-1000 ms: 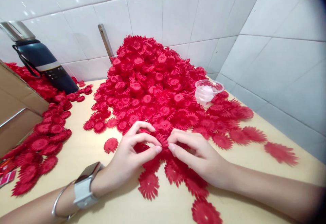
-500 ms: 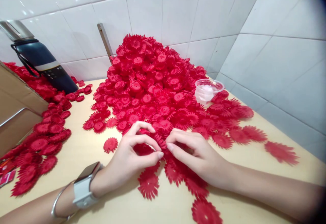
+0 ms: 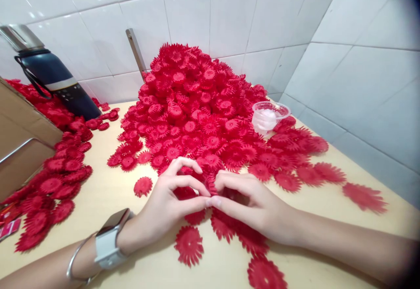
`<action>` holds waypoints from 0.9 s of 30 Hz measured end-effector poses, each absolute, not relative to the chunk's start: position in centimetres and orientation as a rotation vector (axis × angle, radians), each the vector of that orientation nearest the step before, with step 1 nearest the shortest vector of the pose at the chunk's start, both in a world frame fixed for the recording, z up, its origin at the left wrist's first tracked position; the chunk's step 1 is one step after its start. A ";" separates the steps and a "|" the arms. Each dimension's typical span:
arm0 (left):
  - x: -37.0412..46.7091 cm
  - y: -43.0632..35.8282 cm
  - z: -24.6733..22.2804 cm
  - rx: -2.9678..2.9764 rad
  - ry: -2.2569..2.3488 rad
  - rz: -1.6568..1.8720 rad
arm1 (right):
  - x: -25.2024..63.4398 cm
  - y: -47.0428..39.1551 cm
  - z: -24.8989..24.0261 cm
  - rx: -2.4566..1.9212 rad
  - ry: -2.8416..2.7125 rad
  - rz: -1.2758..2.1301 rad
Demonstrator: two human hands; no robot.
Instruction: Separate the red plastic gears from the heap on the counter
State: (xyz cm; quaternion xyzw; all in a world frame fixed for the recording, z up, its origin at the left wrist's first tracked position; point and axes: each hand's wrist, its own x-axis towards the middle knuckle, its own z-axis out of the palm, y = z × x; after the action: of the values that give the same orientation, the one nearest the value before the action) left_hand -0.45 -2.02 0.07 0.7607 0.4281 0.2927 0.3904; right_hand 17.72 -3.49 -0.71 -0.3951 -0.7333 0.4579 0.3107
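Observation:
My left hand [image 3: 179, 188] and my right hand [image 3: 252, 199] meet at the near edge of a large pile of red fabric flowers [image 3: 197, 109] with fringed petals. Their thumb tips touch or nearly touch. Both hands are closed in a pinch around a red fabric flower [image 3: 211, 183], which shows edge-on between the fingers; its lower part is hidden behind the thumbs. Below my left hand, a loose flower [image 3: 189, 245] lies flat on the table. More flowers lie under my right hand, one of them [image 3: 266, 273] nearer the front.
A clear plastic cup [image 3: 271, 116] with something whitish inside sits in the pile at right. On the left are a cardboard box [image 3: 26, 140], more red flowers [image 3: 52, 184] and a dark blue bottle [image 3: 61, 79]. Tiled walls [image 3: 229, 13] bound the table [image 3: 131, 232].
My right thumb has moved down and left to meet my left thumb. The loose flower below my left hand has shifted slightly toward me and lies apart from the others.

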 end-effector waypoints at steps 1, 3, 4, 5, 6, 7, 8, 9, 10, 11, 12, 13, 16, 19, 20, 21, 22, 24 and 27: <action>-0.5 -2.0 0.1 1.926 1.089 0.741 | 17.8 -3.5 -0.7 -1.048 -1.921 1.219; -0.5 -2.0 0.1 1.907 1.086 0.738 | 17.8 -3.4 -0.8 -1.059 -1.877 1.240; -0.5 -1.9 0.2 1.894 1.082 0.736 | 17.9 -3.4 -0.9 -1.060 -1.852 1.251; -0.5 -1.9 0.2 1.879 1.077 0.738 | 17.9 -3.4 -0.9 -1.059 -1.827 1.262; -0.5 -1.9 0.2 1.863 1.073 0.739 | 17.9 -3.4 -1.0 -1.058 -1.803 1.271; -0.4 -1.9 0.2 1.848 1.072 0.741 | 17.9 -3.3 -1.0 -1.058 -1.784 1.276; -0.4 -1.9 0.2 1.838 1.071 0.749 | 17.9 -3.3 -1.0 -1.060 -1.771 1.274; -0.3 -1.9 0.2 1.833 1.072 0.749 | 17.8 -3.3 -1.0 -1.061 -1.763 1.264; -0.3 -2.0 0.2 1.838 1.076 0.752 | 17.8 -3.3 -1.0 -1.064 -1.763 1.249; -0.2 -2.1 0.3 1.853 1.079 0.759 | 17.8 -3.3 -1.0 -1.068 -1.765 1.231; -0.2 -2.2 0.3 1.874 1.085 0.767 | 17.8 -3.3 -0.9 -1.074 -1.768 1.215; -0.1 -2.3 0.4 1.899 1.090 0.775 | 17.8 -3.4 -0.9 -1.083 -1.766 1.201; -0.2 -2.4 0.4 1.937 1.127 0.821 | 17.9 -3.4 -1.0 -1.099 -1.678 1.239; -0.4 -2.2 0.2 1.910 1.185 0.911 | 18.0 -3.3 -1.2 -1.114 -1.507 1.342; -0.4 -2.1 0.1 1.903 1.201 0.937 | 18.1 -3.3 -1.3 -1.120 -1.472 1.354; -0.4 -2.0 0.0 1.902 1.214 0.957 | 18.1 -3.3 -1.4 -1.129 -1.456 1.350; -0.4 -2.0 0.0 1.904 1.228 0.973 | 18.0 -3.3 -1.4 -1.133 -1.453 1.337; -0.4 -2.0 -0.1 1.909 1.261 1.011 | 18.0 -3.3 -1.4 -1.133 -1.450 1.317; -0.3 -2.0 0.0 1.910 1.315 1.037 | 18.0 -3.4 -1.3 -1.132 -1.438 1.291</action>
State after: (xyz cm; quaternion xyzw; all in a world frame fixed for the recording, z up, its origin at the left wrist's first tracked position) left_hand -0.29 -2.04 0.03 0.7183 0.4943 0.3899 0.2961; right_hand 17.95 -3.36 -1.30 -0.4549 -0.5778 0.5189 0.4358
